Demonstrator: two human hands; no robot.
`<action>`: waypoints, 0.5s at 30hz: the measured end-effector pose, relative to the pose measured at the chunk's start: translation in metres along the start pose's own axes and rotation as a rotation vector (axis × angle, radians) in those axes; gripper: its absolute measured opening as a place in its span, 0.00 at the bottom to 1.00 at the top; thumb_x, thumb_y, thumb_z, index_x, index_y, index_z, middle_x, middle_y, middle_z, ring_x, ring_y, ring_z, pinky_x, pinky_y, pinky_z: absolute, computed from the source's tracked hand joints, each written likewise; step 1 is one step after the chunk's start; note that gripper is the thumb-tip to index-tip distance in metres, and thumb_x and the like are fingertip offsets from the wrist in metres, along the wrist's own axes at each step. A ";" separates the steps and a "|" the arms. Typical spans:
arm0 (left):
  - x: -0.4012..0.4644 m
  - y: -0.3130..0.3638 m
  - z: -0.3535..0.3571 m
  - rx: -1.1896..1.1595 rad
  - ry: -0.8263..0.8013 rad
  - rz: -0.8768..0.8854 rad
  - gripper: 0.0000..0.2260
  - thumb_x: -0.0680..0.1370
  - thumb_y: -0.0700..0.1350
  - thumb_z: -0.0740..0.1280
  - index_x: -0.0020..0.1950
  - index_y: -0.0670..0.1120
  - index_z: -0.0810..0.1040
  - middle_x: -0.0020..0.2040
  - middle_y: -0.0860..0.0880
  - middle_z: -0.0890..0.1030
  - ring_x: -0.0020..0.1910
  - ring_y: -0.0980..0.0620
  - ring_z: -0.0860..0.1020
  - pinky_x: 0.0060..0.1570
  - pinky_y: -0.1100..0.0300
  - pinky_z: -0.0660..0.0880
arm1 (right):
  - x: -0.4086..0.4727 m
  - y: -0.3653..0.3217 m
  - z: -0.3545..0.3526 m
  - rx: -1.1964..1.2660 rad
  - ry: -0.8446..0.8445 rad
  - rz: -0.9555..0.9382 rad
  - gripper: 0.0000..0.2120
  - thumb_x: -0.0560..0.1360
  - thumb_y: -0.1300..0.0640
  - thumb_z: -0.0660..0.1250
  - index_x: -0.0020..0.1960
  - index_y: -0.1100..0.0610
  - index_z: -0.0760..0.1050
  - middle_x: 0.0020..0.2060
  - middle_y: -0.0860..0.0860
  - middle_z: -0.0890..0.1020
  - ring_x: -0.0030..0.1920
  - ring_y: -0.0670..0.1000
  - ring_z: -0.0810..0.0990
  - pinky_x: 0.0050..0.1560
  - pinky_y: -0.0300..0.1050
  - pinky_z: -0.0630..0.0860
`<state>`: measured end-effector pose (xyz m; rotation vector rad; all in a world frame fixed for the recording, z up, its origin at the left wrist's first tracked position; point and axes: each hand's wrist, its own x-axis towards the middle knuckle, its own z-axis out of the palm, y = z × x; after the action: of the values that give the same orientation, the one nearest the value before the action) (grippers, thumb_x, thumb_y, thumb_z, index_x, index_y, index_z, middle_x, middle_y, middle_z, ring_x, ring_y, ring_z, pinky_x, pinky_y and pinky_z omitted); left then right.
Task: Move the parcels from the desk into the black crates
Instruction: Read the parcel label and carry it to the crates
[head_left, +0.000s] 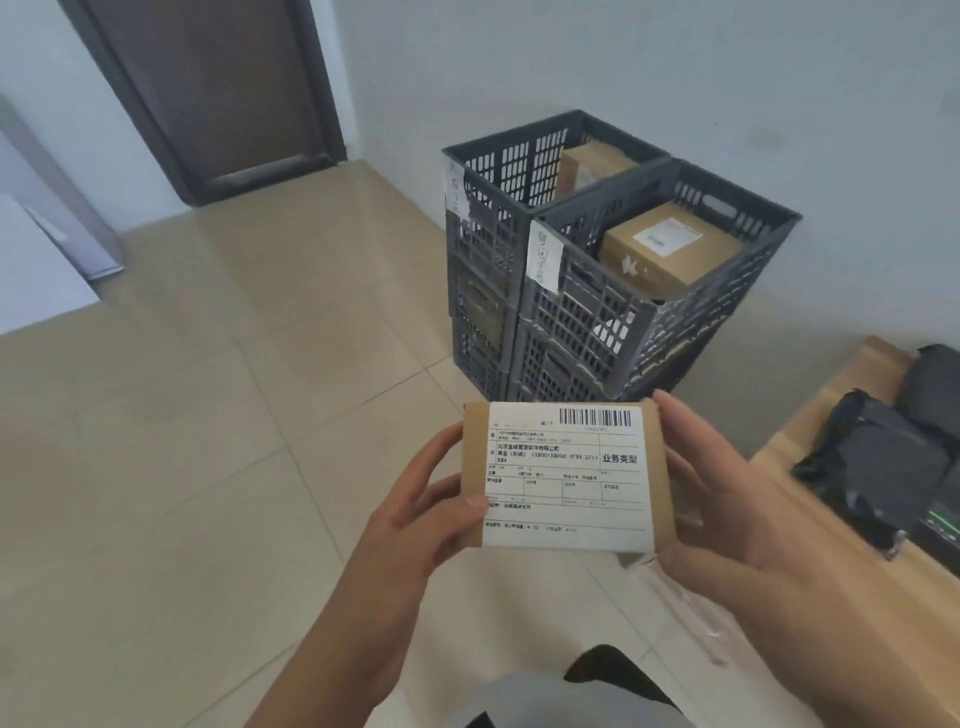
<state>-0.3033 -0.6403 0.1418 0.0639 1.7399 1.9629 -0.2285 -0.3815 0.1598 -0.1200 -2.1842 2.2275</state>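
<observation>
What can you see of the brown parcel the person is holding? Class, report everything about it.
The brown parcel is a flat, roughly square cardboard box. A large white shipping label with a barcode at the top and printed text covers most of its upper face, leaving a bare brown strip on the left. It is held above the tiled floor, label facing the camera, in front of the black crates. The left hand grips its left edge, thumb on the label; the right hand grips its right edge, fingers curled around it.
</observation>
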 end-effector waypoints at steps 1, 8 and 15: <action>0.005 0.001 -0.008 -0.018 0.013 -0.011 0.24 0.67 0.55 0.73 0.62 0.72 0.79 0.61 0.51 0.86 0.60 0.53 0.84 0.62 0.53 0.73 | 0.010 -0.002 0.009 0.003 -0.077 0.020 0.48 0.66 0.70 0.68 0.81 0.43 0.61 0.77 0.40 0.72 0.79 0.46 0.67 0.72 0.68 0.69; 0.064 0.007 -0.064 -0.027 0.171 -0.037 0.26 0.65 0.57 0.73 0.62 0.73 0.78 0.61 0.52 0.86 0.61 0.54 0.83 0.61 0.53 0.74 | 0.120 0.017 0.050 -0.077 -0.142 0.077 0.48 0.65 0.68 0.68 0.77 0.33 0.65 0.75 0.39 0.73 0.78 0.44 0.67 0.72 0.67 0.70; 0.163 0.075 -0.114 0.065 0.271 0.012 0.28 0.63 0.58 0.75 0.63 0.72 0.78 0.60 0.52 0.86 0.61 0.53 0.84 0.60 0.53 0.75 | 0.267 0.013 0.067 0.031 -0.216 0.008 0.40 0.67 0.53 0.72 0.76 0.32 0.66 0.76 0.39 0.73 0.78 0.46 0.68 0.70 0.64 0.71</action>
<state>-0.5113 -0.6829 0.1446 -0.1782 1.9772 1.9982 -0.4985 -0.4303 0.1372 0.1177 -2.2519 2.3788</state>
